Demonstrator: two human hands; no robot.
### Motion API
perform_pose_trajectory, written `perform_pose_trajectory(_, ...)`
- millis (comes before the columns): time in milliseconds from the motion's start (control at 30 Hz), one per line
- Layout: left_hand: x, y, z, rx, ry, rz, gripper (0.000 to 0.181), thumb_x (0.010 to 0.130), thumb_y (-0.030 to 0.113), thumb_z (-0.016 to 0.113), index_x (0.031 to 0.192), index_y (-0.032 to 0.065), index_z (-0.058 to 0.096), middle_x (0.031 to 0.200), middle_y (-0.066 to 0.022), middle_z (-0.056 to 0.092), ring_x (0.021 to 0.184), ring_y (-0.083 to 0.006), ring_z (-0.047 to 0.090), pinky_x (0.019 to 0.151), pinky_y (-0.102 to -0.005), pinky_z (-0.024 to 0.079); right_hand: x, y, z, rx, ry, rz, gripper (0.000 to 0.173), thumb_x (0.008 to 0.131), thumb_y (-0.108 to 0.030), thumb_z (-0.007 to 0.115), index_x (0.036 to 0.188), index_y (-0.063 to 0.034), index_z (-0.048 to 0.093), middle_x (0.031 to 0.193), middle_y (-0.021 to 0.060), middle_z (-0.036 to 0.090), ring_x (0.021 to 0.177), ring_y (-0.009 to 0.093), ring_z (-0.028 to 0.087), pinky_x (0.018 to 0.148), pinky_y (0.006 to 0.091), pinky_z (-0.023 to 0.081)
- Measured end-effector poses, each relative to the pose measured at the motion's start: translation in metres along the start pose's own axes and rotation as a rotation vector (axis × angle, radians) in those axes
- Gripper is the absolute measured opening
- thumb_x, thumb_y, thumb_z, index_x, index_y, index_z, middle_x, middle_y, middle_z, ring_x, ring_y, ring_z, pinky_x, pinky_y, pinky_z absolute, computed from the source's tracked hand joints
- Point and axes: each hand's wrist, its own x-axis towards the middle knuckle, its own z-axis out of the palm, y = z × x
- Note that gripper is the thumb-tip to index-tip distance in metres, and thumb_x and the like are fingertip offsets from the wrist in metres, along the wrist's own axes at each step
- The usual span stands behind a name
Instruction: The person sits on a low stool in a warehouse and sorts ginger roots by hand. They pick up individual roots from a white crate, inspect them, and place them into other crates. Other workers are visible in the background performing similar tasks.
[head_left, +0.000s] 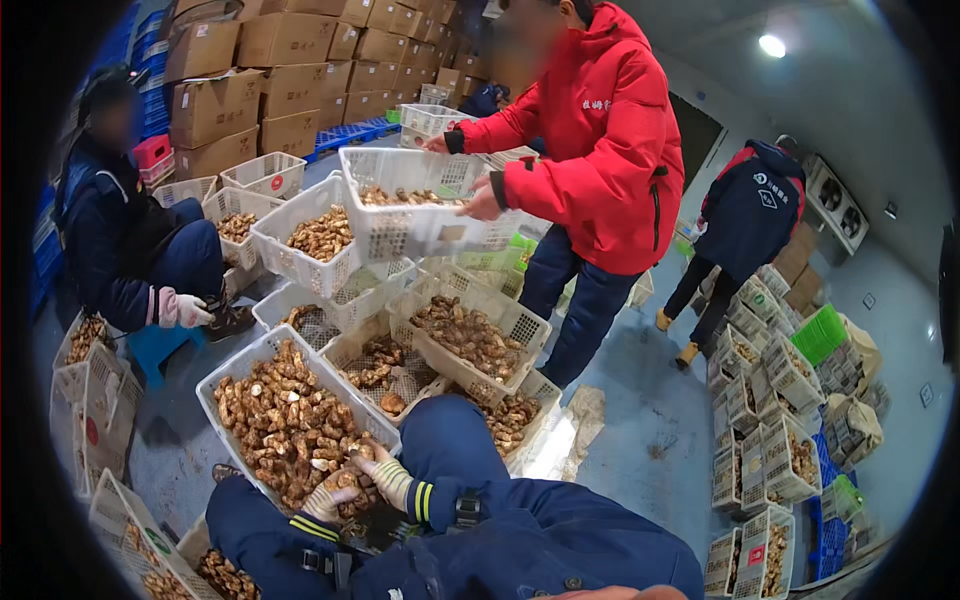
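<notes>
Before my knees a white perforated plastic crate (212, 401) holds a heap of brown, knobbly mushrooms (289, 420), a few with pale cut ends. My left hand (324, 501), in a striped knit glove, is at the crate's near edge, its fingers against several mushrooms (351, 487). From the other side my right hand (386, 474), gloved alike, grips the same small bunch. Which hand bears each mushroom cannot be told. Beyond my right knee, a stacked crate (525, 330) and a lower one (337, 349) hold darker mushrooms.
A person in a red jacket (600, 135) holds a part-filled crate (420, 225) over other crates. Another person (127, 225) sits at left on a blue stool (161, 345). A third (757, 202) stands at back right by stacked crates (787, 465). Cardboard boxes (289, 41) are piled behind.
</notes>
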Motion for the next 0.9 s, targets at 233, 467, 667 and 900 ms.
perform_pose_trajectory(233,-0.026,0.011,-0.027,0.139,0.009,0.208,0.058,0.083,0.007,0.065,0.136,-0.0013,0.044,0.126,-0.0173,0.06,0.114,-0.0291,0.061,0.097,-0.0417,0.052,-0.021,-0.047,0.021,-0.146,-0.035,-0.326,0.065,0.094,-0.026,0.061,0.147,-0.0048,0.029,0.117,0.0128,0.059,0.101,0.019,0.059,0.083,0.0317,0.05)
perform_pose_trajectory(467,-0.042,0.014,-0.024,-0.054,0.544,0.338,0.029,0.082,0.021,0.07,0.107,0.0063,0.064,0.101,-0.006,0.066,0.094,-0.0244,0.064,0.084,-0.0405,0.056,0.021,-0.063,0.019,-0.447,0.006,-0.777,0.077,0.085,-0.026,0.073,0.145,0.0002,0.032,0.117,0.0115,0.059,0.104,0.021,0.057,0.092,0.0324,0.047)
perform_pose_trajectory(667,-0.035,0.012,-0.019,-0.207,0.585,0.411,0.036,0.083,0.016,0.066,0.118,0.0163,0.058,0.088,-0.0031,0.061,0.086,-0.0233,0.061,0.079,-0.0417,0.055,-0.008,-0.012,0.0,-0.314,-0.249,-0.223,0.061,0.084,-0.033,0.073,0.13,-0.0002,0.052,0.114,0.0123,0.064,0.104,0.019,0.059,0.092,0.0312,0.047)
perform_pose_trajectory(900,-0.028,0.018,-0.005,-0.251,0.699,0.426,0.035,0.081,0.009,0.064,0.116,0.0098,0.057,0.1,-0.0084,0.06,0.094,-0.027,0.059,0.081,-0.038,0.055,-0.014,-0.026,-0.005,-0.424,-0.304,-0.034,0.052,0.086,-0.042,0.069,0.123,-0.0062,0.06,0.089,0.0047,0.065,0.072,0.012,0.056,0.062,0.0273,0.045)
